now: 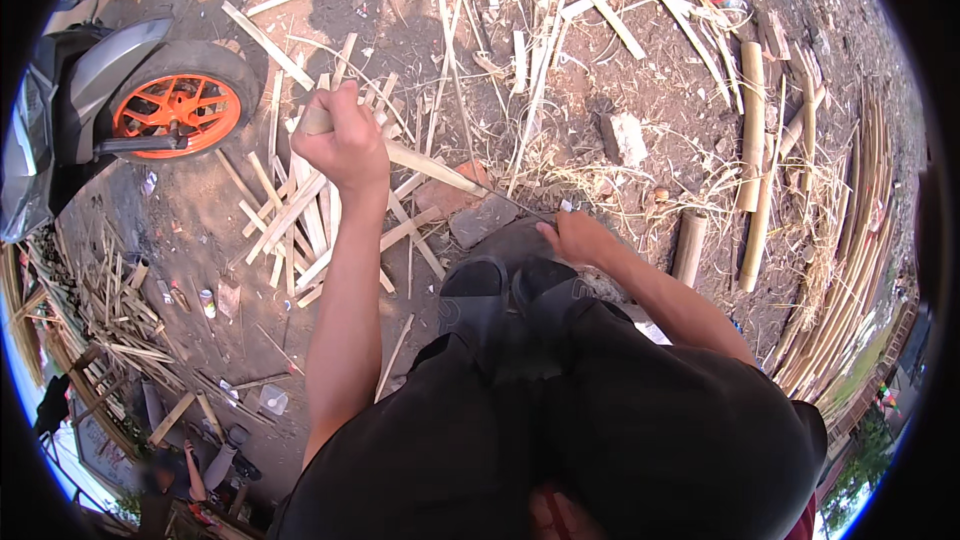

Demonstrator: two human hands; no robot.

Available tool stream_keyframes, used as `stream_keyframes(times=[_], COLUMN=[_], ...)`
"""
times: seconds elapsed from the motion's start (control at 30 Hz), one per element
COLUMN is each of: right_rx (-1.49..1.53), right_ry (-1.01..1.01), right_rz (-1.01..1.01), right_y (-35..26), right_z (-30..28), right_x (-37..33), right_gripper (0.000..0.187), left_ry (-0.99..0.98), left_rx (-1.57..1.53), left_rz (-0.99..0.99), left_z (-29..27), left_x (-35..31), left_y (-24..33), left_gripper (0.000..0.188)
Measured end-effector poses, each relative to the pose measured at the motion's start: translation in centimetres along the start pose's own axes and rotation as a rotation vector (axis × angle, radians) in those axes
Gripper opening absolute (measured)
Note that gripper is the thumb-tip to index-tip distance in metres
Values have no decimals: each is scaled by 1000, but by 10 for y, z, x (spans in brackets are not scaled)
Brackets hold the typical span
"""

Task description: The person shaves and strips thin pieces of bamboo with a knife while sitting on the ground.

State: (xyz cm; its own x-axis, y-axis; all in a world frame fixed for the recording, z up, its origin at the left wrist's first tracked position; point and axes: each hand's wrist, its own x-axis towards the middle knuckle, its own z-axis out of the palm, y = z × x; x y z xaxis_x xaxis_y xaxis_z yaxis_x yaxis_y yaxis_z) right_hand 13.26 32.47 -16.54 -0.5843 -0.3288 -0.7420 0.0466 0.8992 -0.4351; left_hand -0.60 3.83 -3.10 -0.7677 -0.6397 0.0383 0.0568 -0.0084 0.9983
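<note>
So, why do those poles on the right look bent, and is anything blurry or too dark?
In the head view, the fisheye lens curves the bamboo poles near its rim; in that same head view, the black trousers are too dark to show much detail, the sunlit bamboo strips stand out, and another person's head at lower left is blurred.

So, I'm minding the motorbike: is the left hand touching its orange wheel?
Apart: the head view shows ground and a pale strip between left hand and orange wheel.
</note>
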Motion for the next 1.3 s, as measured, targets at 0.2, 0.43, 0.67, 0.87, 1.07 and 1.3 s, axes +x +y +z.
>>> stream_keyframes(times=[0.2, 0.43, 0.67, 0.87, 1.07, 1.3], right_rx=[148, 417, 256, 452, 667, 408], right_ry=[100, -151, -236, -263, -228, 515], right_rz=[-48, 122, -7, 86, 173, -241], right_y=[-33, -52, -81, -73, -106, -155], right_z=[-43, -38, -82, -57, -68, -176], right_x=[18, 67, 46, 47, 37, 5], right_gripper=[59, 54, 52, 47, 46, 57], left_ry=[-215, -283, -174, -156, -188, -7], left_rx=[-403, -46, 10, 14, 143, 120], left_rz=[-69, 53, 52, 27, 92, 128], left_z=[-4, 25, 40, 44, 37, 28], left_x=[0, -35, 22, 37, 32, 44], left_y=[58, -5, 25, 6, -2, -1], left_gripper=[50, 50, 49, 48, 47, 34])
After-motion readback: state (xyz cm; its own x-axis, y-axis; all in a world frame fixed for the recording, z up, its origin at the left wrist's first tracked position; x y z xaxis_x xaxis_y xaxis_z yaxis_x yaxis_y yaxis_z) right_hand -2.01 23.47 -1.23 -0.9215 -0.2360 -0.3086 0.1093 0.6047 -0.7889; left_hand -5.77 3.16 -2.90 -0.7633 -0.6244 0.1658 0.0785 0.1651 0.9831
